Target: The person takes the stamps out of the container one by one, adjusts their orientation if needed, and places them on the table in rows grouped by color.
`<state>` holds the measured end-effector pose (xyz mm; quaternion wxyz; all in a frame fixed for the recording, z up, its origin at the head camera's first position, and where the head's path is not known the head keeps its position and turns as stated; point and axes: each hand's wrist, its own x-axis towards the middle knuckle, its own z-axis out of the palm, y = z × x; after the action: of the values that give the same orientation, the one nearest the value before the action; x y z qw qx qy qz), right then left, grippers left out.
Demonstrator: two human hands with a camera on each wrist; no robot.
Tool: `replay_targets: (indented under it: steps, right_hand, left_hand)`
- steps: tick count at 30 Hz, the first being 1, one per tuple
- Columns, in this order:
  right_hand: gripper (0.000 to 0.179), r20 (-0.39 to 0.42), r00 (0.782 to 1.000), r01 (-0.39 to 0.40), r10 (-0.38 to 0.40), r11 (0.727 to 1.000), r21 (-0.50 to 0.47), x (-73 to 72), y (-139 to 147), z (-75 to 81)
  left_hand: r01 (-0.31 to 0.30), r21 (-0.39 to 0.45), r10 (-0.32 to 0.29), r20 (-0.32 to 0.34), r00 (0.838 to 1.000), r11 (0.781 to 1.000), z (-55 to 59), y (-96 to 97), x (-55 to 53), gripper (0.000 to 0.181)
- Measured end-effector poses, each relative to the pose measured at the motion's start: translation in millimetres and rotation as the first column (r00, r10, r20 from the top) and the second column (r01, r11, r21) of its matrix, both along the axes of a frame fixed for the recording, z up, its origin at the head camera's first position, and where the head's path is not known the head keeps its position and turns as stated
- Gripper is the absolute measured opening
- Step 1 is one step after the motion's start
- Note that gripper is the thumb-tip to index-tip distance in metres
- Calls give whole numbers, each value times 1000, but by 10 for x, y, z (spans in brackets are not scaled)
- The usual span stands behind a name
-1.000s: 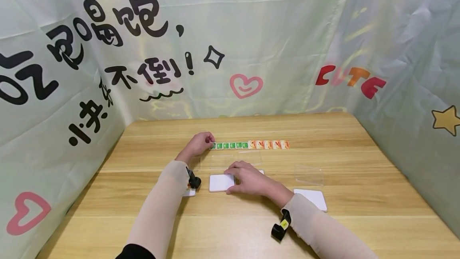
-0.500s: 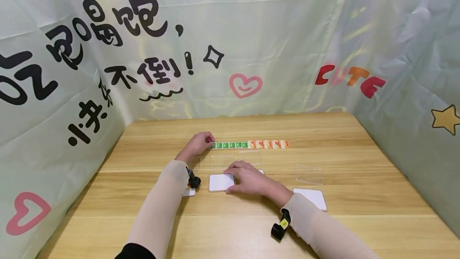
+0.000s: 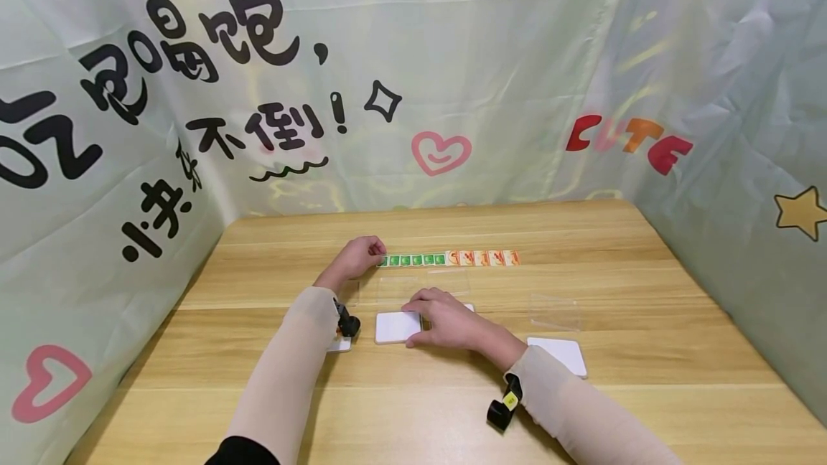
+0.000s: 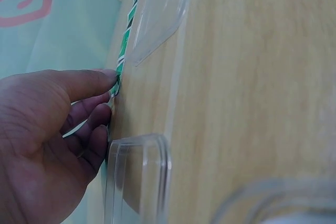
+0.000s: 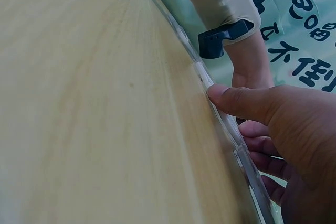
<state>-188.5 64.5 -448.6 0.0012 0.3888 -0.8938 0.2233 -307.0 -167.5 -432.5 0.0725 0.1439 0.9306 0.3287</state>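
A: In the head view, where's that line of small flat cards, green then orange-red (image 3: 449,259)?

B: Towards the back of the pale wooden tabletop (image 3: 413,407), lying flat. Its long axis runs left to right, nearly parallel with the back edge; the green end points left, the orange-red end right. They're laid end to end, I'd guess so they make one straight strip.

A: And the hands?

B: The left hand (image 3: 355,260) is at the green end. The right hand (image 3: 446,320) arches over the right end of a white rectangular slab (image 3: 395,327), nearer the front, probably to steady it.

A: Left wrist view: what does that grip have?

B: Thumb tip and bent fingers, with hardly any gap, pinch the last green card (image 4: 119,69). Taking it by the end probably spares the others. The line stretches up and away, just beside a thin clear plastic case (image 4: 163,14).

A: Right wrist view?

B: The thumb tip touches a pale edge, probably the slab's; the other fingers curve behind, apart from the thumb. That grip looks partly spread; whether it squeezes anything, I can't tell.
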Motion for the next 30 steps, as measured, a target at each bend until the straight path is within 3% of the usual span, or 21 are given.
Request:
replay_targets:
  steps: [14,24,30]
  right_hand:
    - [57,10,1000,7,-7,1000,5,10,-2,1]
    - [56,4,1000,2,-2,1000,0,5,-5,0]
    - [56,7,1000,7,-7,1000,1,-1,-12,-7]
  left_hand:
    - [-8,30,8,15,1000,1000,34,-62,26,8]
    - [50,2,-50,-45,998,999,77,-131,78,8]
    - [53,-12,-53,-57,997,999,106,-179,136,7]
